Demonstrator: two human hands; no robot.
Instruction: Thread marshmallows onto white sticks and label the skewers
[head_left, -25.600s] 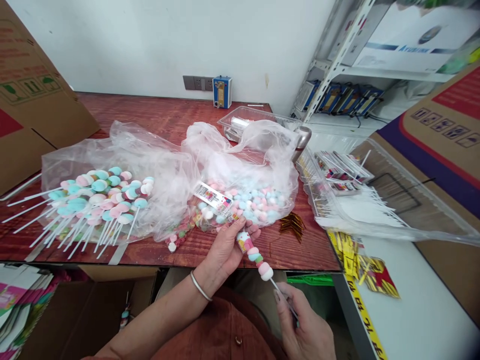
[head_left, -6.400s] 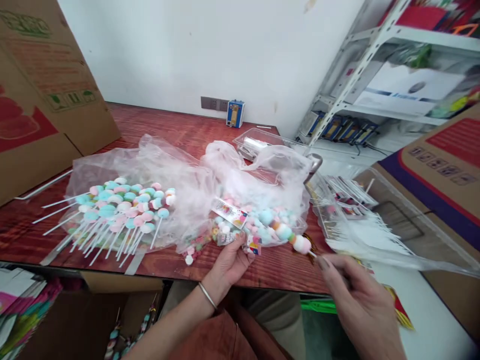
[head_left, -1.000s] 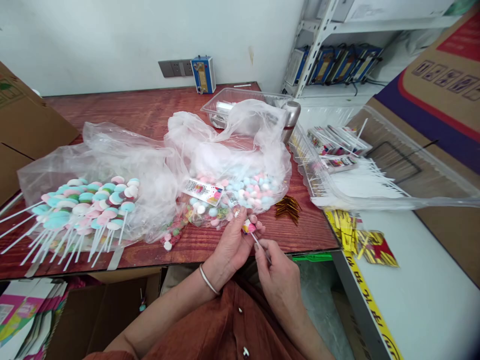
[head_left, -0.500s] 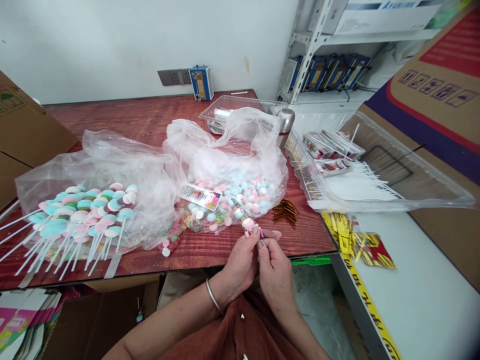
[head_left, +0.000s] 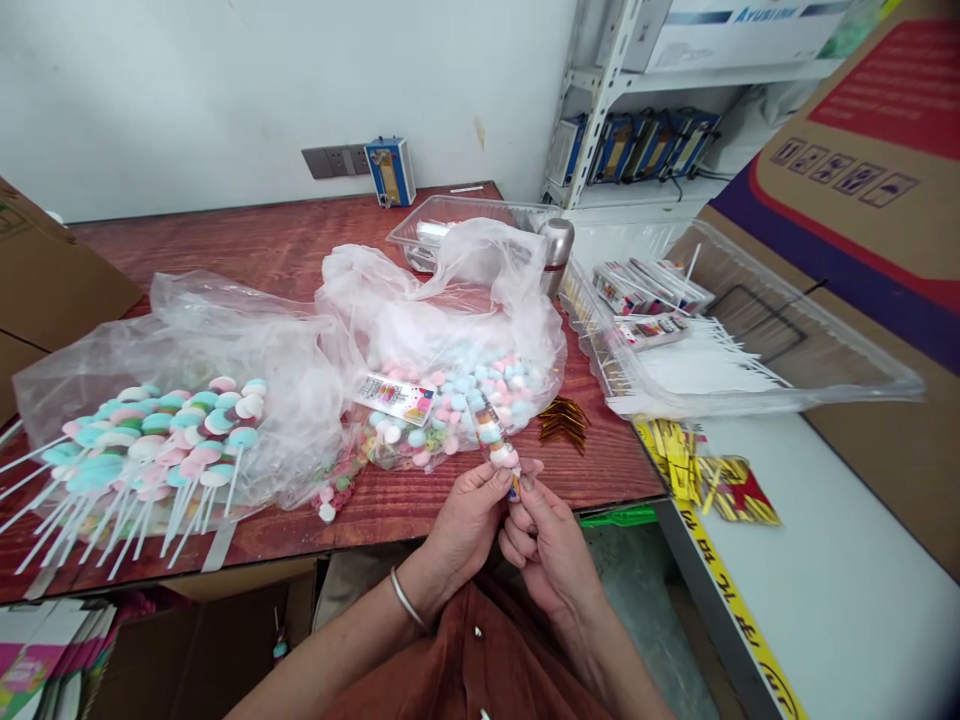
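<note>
Both hands meet at the table's front edge around one candy skewer [head_left: 491, 436] that sits inside a narrow clear sleeve and points up and away. My left hand [head_left: 466, 514] pinches the sleeve's lower end. My right hand [head_left: 546, 537] is closed round the base of the stick just below it. Right behind the skewer lies an open plastic bag of loose pink, blue and white candies [head_left: 480, 385]. A printed label card [head_left: 395, 397] rests on that bag.
Finished candy skewers [head_left: 154, 435] lie on a plastic sheet at the left. A clear tray [head_left: 757, 385] with white sticks and printed sleeves sits at the right, gold twist ties [head_left: 562, 420] beside it. Cardboard boxes flank the red table [head_left: 300, 235]; shelving stands behind.
My right hand has come up to meet my left, and the sleeved skewer now stands more upright between both hands. The view shifted slightly right.
</note>
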